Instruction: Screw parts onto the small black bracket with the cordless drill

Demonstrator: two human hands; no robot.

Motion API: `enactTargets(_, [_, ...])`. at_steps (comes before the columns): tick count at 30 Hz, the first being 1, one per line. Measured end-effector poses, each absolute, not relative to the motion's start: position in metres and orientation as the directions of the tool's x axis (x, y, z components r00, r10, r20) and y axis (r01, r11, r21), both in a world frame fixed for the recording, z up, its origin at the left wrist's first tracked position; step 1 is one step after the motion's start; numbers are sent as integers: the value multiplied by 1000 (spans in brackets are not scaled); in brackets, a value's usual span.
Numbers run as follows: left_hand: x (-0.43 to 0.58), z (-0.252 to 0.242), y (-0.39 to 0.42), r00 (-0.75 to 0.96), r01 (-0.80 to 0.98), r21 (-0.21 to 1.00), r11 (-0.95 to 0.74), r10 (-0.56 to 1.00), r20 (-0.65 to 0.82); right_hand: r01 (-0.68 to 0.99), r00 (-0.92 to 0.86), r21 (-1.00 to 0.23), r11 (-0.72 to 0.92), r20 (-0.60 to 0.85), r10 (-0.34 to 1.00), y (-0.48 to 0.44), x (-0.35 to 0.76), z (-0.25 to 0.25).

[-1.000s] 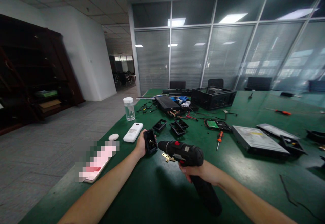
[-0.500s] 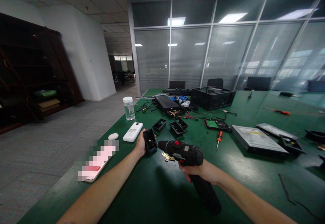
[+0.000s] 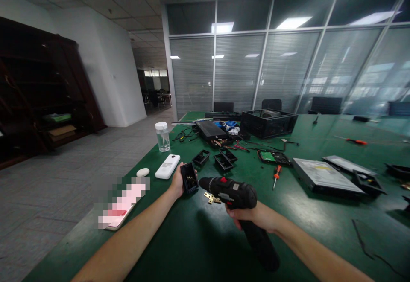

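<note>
In my left hand [image 3: 178, 182] is a small black box-shaped frame [image 3: 190, 178], tilted so its open side faces me, with brass-coloured metal inside. My right hand [image 3: 245, 214] grips a black cordless drill [image 3: 235, 191] by its handle, and the chuck points left at the frame. Whether the drill's tip touches the frame is hard to see. Under the drill lie several brass-coloured brackets [image 3: 210, 198] on the green table [image 3: 179, 239]. Just beyond my hands sit more black frames: one on the left [image 3: 201, 157] and two close together [image 3: 223, 161].
A white power bank [image 3: 168, 166], a lidded clear jar [image 3: 162, 137] and a partly blurred phone [image 3: 123, 218] lie left. To the right are an orange screwdriver [image 3: 276, 176], a hard drive [image 3: 273, 157] and an optical drive [image 3: 325, 175]. A black computer case [image 3: 269, 123] stands behind.
</note>
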State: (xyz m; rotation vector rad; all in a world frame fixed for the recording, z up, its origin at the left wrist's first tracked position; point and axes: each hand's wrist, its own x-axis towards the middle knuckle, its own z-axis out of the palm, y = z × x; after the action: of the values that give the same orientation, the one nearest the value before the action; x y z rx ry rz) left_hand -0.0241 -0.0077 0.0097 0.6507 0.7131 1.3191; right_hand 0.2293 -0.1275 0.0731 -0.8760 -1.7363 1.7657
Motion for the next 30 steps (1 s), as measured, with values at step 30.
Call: enactTargets(30, [-24, 12, -8, 115, -622, 767, 157, 987, -109, 68, -671, -996, -51, -83, 737, -127, 231, 72])
